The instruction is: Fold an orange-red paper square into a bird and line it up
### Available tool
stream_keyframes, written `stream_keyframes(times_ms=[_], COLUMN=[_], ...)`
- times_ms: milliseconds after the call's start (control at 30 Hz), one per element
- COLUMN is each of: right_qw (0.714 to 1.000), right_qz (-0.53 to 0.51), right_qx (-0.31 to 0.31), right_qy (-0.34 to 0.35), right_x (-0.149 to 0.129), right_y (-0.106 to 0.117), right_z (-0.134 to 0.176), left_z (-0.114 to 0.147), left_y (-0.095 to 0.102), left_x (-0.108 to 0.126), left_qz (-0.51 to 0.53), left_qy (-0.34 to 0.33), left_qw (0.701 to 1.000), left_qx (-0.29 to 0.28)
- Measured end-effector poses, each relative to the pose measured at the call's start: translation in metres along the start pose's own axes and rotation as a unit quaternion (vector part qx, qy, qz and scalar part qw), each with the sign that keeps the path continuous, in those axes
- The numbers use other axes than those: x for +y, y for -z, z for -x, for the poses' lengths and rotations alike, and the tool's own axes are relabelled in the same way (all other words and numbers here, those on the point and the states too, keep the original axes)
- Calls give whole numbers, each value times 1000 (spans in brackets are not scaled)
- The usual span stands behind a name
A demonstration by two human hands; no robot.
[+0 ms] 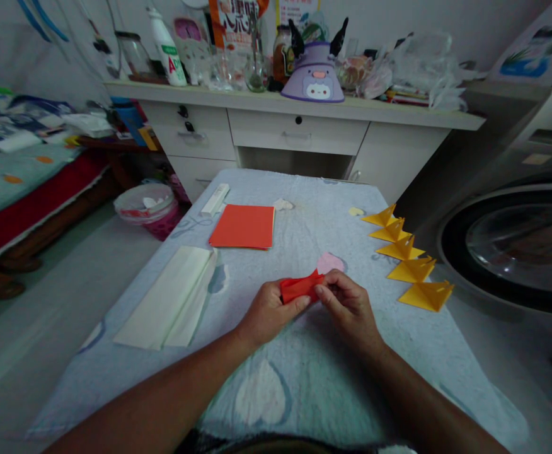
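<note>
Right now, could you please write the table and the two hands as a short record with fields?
Left hand: pinches the folded red paper at its left part
Right hand: fingertips at the paper's right end
Table right side: five yellow folded pieces in a row
Table left side: pale sheet, lying flat with a lengthwise crease
Beyond the pale sheet: red stack, square
Beside the red stack: long white object, use unclear
</note>
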State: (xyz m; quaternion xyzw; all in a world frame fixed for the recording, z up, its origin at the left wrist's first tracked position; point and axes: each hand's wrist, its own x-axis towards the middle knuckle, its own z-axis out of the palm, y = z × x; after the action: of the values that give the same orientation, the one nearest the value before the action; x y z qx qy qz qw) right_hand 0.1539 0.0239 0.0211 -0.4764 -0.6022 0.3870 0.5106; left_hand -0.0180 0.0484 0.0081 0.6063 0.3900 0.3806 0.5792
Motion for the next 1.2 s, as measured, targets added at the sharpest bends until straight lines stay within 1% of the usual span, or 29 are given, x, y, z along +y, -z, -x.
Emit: stream_keyframes(times_ms=[100, 167, 333, 400, 567, 700, 900, 1067, 1200], right_qw=[998, 997, 998, 997, 993, 992, 991, 995, 992], right_qz=[-47, -60, -13, -23, -84, -96, -110, -75, -94], right_qx=[24, 28, -57, -65, -51, -38, 1, 3, -19], right_qy=[-27, -31, -21, -29, -58, -66, -72, -60, -78], right_x=[1, 1, 0, 1, 4, 7, 6, 4, 6], right_y=[-1, -1, 1, 2, 2, 3, 7, 11, 9], right_z=[0, 0, -3, -4, -4, -4, -9, -10, -9], left_z=[0, 0, 2, 1, -1, -2, -2, -2, -2], left_y=[0, 0, 0, 1, 2, 2, 1, 0, 1], left_x=[1, 3, 4, 1, -2, 0, -2, 1, 0], left_qz=[33, 48, 27, 27, 47, 37, 26, 49, 64], left_qy=[10, 12, 13, 15, 24, 37, 42, 41, 37], left_qw=[999, 998, 999, 998, 997, 997, 997, 995, 995], left_qx=[-19, -29, -42, -46, -58, -61, -63, -71, -74])
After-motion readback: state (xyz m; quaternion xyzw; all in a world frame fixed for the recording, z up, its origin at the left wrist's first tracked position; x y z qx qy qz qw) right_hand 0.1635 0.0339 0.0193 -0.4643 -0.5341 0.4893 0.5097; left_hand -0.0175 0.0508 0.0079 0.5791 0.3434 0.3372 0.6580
